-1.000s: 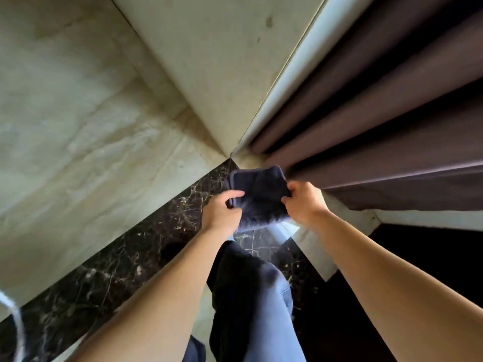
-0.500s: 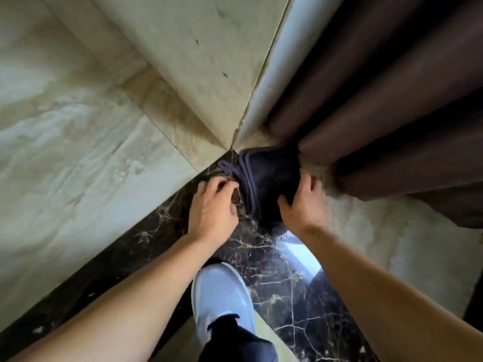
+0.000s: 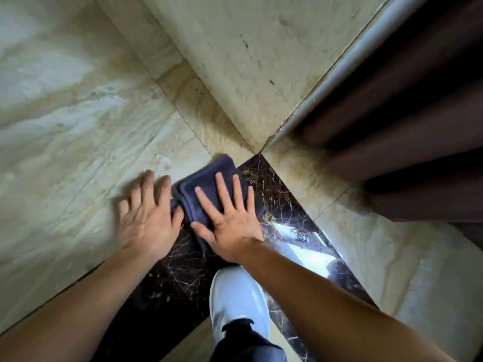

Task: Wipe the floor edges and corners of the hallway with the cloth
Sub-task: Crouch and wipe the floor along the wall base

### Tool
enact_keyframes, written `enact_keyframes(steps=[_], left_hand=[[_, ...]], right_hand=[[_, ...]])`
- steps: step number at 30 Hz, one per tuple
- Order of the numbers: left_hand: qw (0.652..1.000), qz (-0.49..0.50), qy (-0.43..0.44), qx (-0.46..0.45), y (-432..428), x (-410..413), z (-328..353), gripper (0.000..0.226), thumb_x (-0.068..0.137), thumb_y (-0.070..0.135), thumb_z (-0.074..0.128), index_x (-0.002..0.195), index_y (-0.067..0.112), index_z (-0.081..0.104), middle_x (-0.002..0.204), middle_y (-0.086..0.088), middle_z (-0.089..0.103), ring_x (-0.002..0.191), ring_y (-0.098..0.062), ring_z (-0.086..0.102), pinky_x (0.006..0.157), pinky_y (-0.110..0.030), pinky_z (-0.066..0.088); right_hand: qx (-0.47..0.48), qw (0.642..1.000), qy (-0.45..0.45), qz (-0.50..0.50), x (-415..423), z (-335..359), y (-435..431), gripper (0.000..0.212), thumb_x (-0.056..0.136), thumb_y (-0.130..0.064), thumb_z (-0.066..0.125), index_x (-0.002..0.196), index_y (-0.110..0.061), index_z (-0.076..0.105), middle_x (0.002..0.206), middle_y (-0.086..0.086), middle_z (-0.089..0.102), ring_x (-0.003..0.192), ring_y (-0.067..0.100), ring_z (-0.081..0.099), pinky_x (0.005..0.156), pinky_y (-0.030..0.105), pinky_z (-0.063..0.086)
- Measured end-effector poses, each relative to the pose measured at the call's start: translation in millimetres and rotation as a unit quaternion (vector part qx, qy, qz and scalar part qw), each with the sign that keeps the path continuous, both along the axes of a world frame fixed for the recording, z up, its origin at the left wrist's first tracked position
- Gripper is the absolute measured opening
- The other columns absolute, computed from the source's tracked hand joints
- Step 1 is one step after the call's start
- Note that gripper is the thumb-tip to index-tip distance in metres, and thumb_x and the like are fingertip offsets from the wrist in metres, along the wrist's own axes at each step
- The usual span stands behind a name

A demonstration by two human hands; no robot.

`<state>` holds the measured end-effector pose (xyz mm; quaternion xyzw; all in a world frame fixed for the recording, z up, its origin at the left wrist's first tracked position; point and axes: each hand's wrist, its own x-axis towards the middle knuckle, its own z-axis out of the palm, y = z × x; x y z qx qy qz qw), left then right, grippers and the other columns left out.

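Cloth (image 3: 209, 186), dark blue and folded, is lying flat on the floor just short of the corner where the beige walls (image 3: 235, 61) meet, straddling the line between the black veined marble strip (image 3: 277, 194) and the pale surface on its left. Your right hand (image 3: 230, 220) is pressing down on it with the palm, fingers (image 3: 222, 189) spread apart and laid flat across the fabric, their tips stopping short of its far edge. Nothing is being pinched; the cloth is sitting under the hand, not gripped in it. Your left hand (image 3: 146, 218) is resting just beside the cloth on the pale surface, fingers loosely apart and blurred, the thumb touching the cloth's left fold. Your white shoe (image 3: 237, 296) is standing on the dark strip, near your right wrist. Brown curtain folds (image 3: 405, 126) are hanging to the right of the corner.
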<state>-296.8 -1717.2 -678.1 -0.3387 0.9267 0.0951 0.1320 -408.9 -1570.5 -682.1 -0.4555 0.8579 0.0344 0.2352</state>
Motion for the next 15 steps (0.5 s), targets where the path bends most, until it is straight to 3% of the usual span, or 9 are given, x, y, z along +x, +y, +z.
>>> enact_keyframes(steps=[2,4,5,7,9,11,13,15], left_hand=[[1.0,-0.011,-0.005,0.007,0.3,4.3,-3.4,0.071,0.092,0.047,0.049,0.153,0.016,0.027,0.162,-0.015,0.02,0.144,-0.035,0.024,0.101,-0.054,0.031],[1.0,-0.018,-0.021,0.012,-2.2,4.1,0.5,0.071,0.096,0.053,0.035,0.156,0.018,0.017,0.164,-0.015,0.012,0.149,-0.033,0.016,0.106,-0.053,0.029],[0.999,-0.025,-0.035,0.02,-4.5,3.0,3.6,0.072,0.097,0.055,0.026,0.157,0.019,0.01,0.166,-0.014,0.006,0.151,-0.032,0.011,0.109,-0.051,0.026],[0.997,-0.034,-0.057,0.034,-8.4,-0.2,10.5,0.074,0.097,0.058,0.017,0.158,0.022,-0.002,0.166,-0.011,-0.006,0.152,-0.03,0.001,0.115,-0.048,0.021],[0.996,-0.034,-0.075,0.045,-8.9,-3.6,13.0,0.073,0.098,0.058,0.018,0.157,0.024,-0.007,0.166,-0.009,-0.012,0.152,-0.029,-0.003,0.118,-0.047,0.018],[0.997,-0.023,-0.065,0.041,-6.9,-3.1,10.7,0.072,0.097,0.058,0.02,0.158,0.026,-0.004,0.166,-0.007,-0.011,0.152,-0.028,-0.003,0.117,-0.048,0.016],[0.999,-0.015,-0.038,0.024,-4.5,-0.1,4.1,0.072,0.096,0.058,0.021,0.158,0.027,0.002,0.167,-0.007,-0.004,0.152,-0.027,0.0,0.116,-0.048,0.016],[1.0,-0.007,-0.023,0.017,-3.1,1.7,-0.7,0.071,0.095,0.057,0.026,0.156,0.024,0.013,0.166,-0.01,0.006,0.15,-0.03,0.009,0.112,-0.05,0.019]], right_hand=[[-0.031,0.995,0.009,0.097,-10.0,0.1,5.6,0.067,0.095,-0.068,0.017,0.152,-0.045,-0.01,0.163,0.003,-0.021,0.148,0.033,-0.021,0.118,0.058,-0.009],[-0.038,0.991,0.046,0.118,-45.6,-5.6,32.6,0.062,0.096,-0.066,0.01,0.152,-0.045,-0.006,0.164,-0.001,-0.014,0.15,0.028,-0.015,0.12,0.054,-0.005],[-0.026,0.995,0.075,0.061,-66.5,-7.8,52.8,0.062,0.096,-0.065,0.006,0.153,-0.042,-0.002,0.165,0.0,-0.009,0.151,0.028,-0.011,0.121,0.054,0.001],[0.002,0.978,0.121,-0.172,-106.8,-5.9,92.7,0.063,0.097,-0.061,0.007,0.155,-0.037,0.004,0.166,0.004,0.001,0.151,0.032,0.001,0.121,0.052,0.008],[0.043,0.919,0.096,-0.38,-129.3,-2.2,110.8,0.063,0.099,-0.058,0.013,0.156,-0.033,0.004,0.165,0.009,0.006,0.15,0.035,0.002,0.121,0.051,0.005],[0.056,0.876,0.06,-0.476,-128.4,-2.1,98.3,0.064,0.099,-0.056,0.016,0.156,-0.029,0.003,0.164,0.013,0.002,0.149,0.038,-0.005,0.12,0.053,-0.001],[0.04,0.886,0.054,-0.459,-105.0,-2.0,68.7,0.068,0.098,-0.058,0.015,0.156,-0.028,-0.003,0.164,0.016,-0.007,0.148,0.04,-0.011,0.118,0.056,-0.006],[0.016,0.947,0.028,-0.319,-60.8,-2.0,37.1,0.068,0.097,-0.059,0.011,0.154,-0.031,-0.013,0.161,0.015,-0.022,0.146,0.04,-0.021,0.117,0.056,-0.012]])
